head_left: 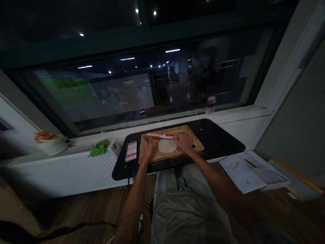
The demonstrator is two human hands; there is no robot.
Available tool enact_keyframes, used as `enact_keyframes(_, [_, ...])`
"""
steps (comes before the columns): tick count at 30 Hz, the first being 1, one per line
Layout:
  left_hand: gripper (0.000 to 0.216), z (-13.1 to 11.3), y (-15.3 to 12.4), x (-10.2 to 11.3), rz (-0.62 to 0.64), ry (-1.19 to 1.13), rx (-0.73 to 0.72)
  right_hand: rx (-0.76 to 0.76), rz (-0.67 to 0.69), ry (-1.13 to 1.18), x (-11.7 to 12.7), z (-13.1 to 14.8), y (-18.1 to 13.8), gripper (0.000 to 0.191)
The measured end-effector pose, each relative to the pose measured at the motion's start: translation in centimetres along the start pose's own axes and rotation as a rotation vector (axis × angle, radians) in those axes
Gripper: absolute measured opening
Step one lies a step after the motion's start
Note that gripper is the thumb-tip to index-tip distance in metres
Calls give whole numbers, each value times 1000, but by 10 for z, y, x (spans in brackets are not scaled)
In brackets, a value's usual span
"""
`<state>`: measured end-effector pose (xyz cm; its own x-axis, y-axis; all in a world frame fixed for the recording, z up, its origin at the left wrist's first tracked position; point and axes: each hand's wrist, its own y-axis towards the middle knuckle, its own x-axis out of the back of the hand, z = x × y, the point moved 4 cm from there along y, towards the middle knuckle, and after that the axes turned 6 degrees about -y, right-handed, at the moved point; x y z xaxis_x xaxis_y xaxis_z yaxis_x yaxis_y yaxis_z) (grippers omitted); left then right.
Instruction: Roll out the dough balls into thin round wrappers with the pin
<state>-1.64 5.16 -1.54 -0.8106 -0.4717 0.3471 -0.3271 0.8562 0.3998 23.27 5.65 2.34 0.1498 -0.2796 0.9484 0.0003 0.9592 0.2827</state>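
Rolling pin (161, 136) held crosswise above a cutting board (162, 156), as seen from my own head. My left grip (148, 145) appears closed about the left end and my right grip (185, 141) covers the right end, curled over it; how hard either presses I cannot tell. Taking the two ends leaves the middle, with its red-and-white label (169, 136), free between them, presumably so that force is shared along the length. On the near side of the pin lies a flat, pale, rounded sheet, apparently dough (167, 147); the pin overlaps its far edge in this view, though whether the two touch is unclear. The board rests on a black surface (220, 140) directly before me, within roughly equal reach of both grips, and probably serves to part the dough from that surface. Left of the board lies a pink-and-white item (131, 151), its details blurred, set just clear of the board. Outlying items occupy the margins: a bottle (211, 105) upright on the windowsill (237, 114), a green cloth (99, 148) on the radiator (76, 176), and a white box (243, 181) lower down, right of me.
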Motion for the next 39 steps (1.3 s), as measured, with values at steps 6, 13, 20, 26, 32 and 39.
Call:
enact_keyframes(6, [44, -5, 0, -5, 96, 142, -91, 25, -16, 6, 3, 1, -3, 40])
enact_keyframes(13, [37, -14, -5, -10, 203, 407, -191, -40, -34, 6, 3, -1, 0, 47])
enact_keyframes(20, [35, -20, -13, -19, 275, 555, -271, 36, -18, -17, 5, 0, 1, 44])
enact_keyframes(26, [39, -22, -17, -17, 287, 616, -282, 107, -28, 8, 3, -4, -5, 46])
enact_keyframes(32, [42, -27, -27, -11, 296, 639, -280, 158, -78, 44, 1, -8, -19, 39])
enact_keyframes(39, [37, -29, -49, -2, 288, 638, -323, 176, -158, 84, 1, -10, -35, 41])
